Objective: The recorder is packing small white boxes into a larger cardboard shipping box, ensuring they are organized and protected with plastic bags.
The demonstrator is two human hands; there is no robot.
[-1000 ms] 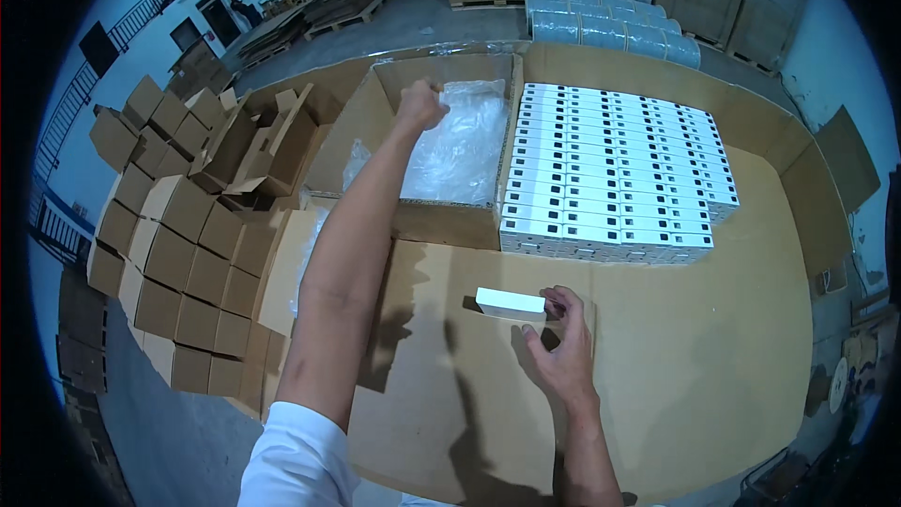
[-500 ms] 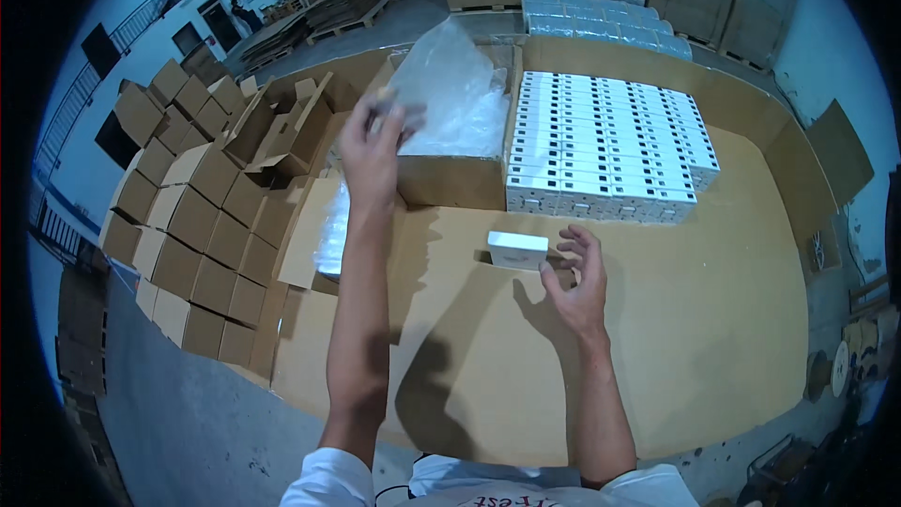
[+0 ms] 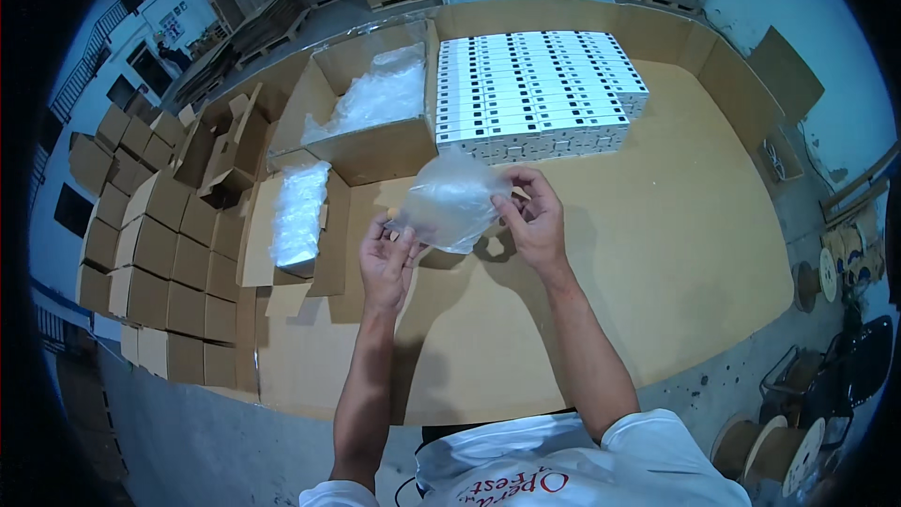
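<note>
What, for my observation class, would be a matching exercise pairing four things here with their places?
Things
1. Translucent plastic bag
2. Rectangular white boxes
3. Crumpled clear plastic
4. Square-sided brown cardboard boxes

Places
A. Inside an open brown cardboard carton
B. Stacked at the picture's left
C. Held in left hand and right hand
D. In close rows, upper middle

Pairs: 1-C; 2-D; 3-A; 4-B

Wears white T-shirt [image 3: 610,460] of creased fabric, with red lettering [image 3: 527,484] in two lines across the front. Has short white left sleeve [image 3: 338,496] and matching right sleeve [image 3: 662,443]. Leaves left hand [image 3: 386,268], right hand [image 3: 539,230] and both forearms [image 3: 595,347] bare. Shows dark strip [image 3: 443,433] near waist; cannot tell whether cloth or shadow.
</note>
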